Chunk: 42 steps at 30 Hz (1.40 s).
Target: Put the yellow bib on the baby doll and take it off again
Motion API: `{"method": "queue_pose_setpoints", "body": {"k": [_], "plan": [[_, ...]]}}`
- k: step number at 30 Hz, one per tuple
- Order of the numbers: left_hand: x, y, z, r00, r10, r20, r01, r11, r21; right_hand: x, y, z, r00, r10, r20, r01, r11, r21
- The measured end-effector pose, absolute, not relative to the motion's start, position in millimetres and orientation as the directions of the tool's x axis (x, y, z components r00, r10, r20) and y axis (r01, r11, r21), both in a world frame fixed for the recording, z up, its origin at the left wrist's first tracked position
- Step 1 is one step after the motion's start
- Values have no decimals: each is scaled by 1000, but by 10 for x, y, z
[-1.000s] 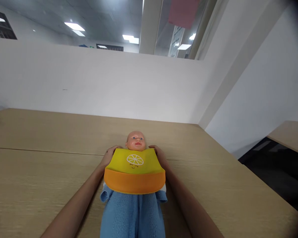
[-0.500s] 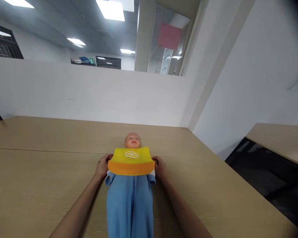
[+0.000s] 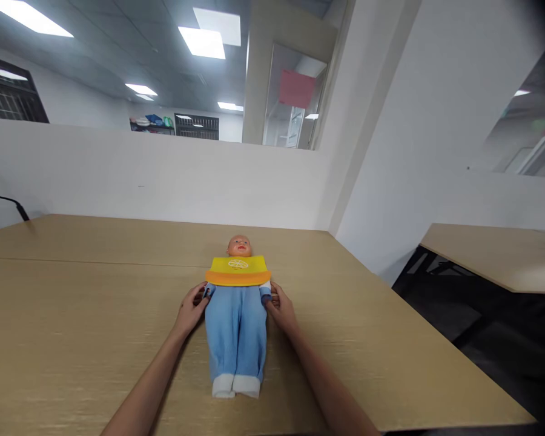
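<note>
A baby doll (image 3: 239, 247) lies face up on the table, head toward the wall and feet toward me. Its clothes are blue trousers (image 3: 236, 333) with white feet and blue-and-white sleeves. Across its chest spreads a yellow bib (image 3: 254, 264) with a white citrus-slice print and an orange catch pocket (image 3: 238, 279) along the lower edge. My left hand (image 3: 192, 309) is closed around the sleeve end on the left, thumb and fingers pinching it. On the other side, my right hand (image 3: 282, 309) grips the opposite sleeve (image 3: 266, 290). The bib hides the doll's neck and chest.
The wooden table (image 3: 95, 327) has a seam running across its far part. A low white wall (image 3: 177, 184) stands behind it. At the far left a black cable (image 3: 22, 211) reaches the table edge. Another table (image 3: 495, 248) stands to the right beyond a gap.
Both hands have gone from the bib's sides down to the doll's sleeve ends. The view has shifted, and the doll looks smaller, its feet now showing.
</note>
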<state>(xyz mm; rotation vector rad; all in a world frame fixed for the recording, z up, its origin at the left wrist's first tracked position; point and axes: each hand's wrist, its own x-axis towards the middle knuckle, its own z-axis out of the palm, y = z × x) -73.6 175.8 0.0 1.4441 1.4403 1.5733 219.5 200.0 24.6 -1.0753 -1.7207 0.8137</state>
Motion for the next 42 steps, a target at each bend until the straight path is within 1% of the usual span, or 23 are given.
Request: {"method": "queue_pose_setpoints", "body": {"k": [4,6,8,11,19,26,33,42], "plan": [[-729,1791,-3,-268,907,326,231,-268,935,2139,2059,258,-109,919,378,475,383,-792],[-734,1803,-5,-273,910,311,205,-261,943,2125,2077,266,-97,911,402,562,383,-733],[-733,1798,2,-284,914,290,187,-244,952,2121,2078,271,-99,903,419,603,389,-697],[-717,1778,31,-283,917,282,195,-233,953,2123,2071,269,-104,898,427,596,399,-696],[-701,1812,43,-330,878,345,266,-265,927,2125,2090,244,-98,904,416,616,384,-688],[-706,1821,14,-315,882,351,285,-265,921,2113,2071,240,-110,892,439,598,412,-688],[-709,1813,15,-319,888,332,312,-232,921,2131,2065,236,-129,894,428,564,421,-710],[-711,1785,27,-310,889,337,326,-234,916,2145,2035,248,-136,892,431,565,428,-706]]}}
